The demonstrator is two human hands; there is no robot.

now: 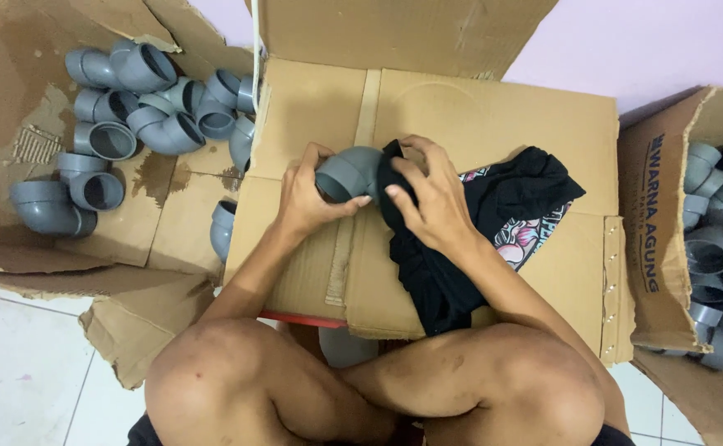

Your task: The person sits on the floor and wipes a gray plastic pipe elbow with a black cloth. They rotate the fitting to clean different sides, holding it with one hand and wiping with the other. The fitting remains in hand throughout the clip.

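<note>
My left hand (303, 198) grips a grey plastic pipe elbow (350, 172) over a flattened cardboard box (477, 124) that lies across my lap. My right hand (427, 194) presses a black cloth (460, 248) with a printed pattern against the elbow's right end. The rest of the cloth trails across the cardboard toward my right knee. Both hands meet at the elbow in the middle of the view.
An open cardboard box (14, 124) on the left holds several grey pipe elbows (142, 107). Another box (654, 248) on the right is filled with more grey elbows (716, 248). White tiled floor (23, 363) shows at the lower left. My bare knees fill the bottom.
</note>
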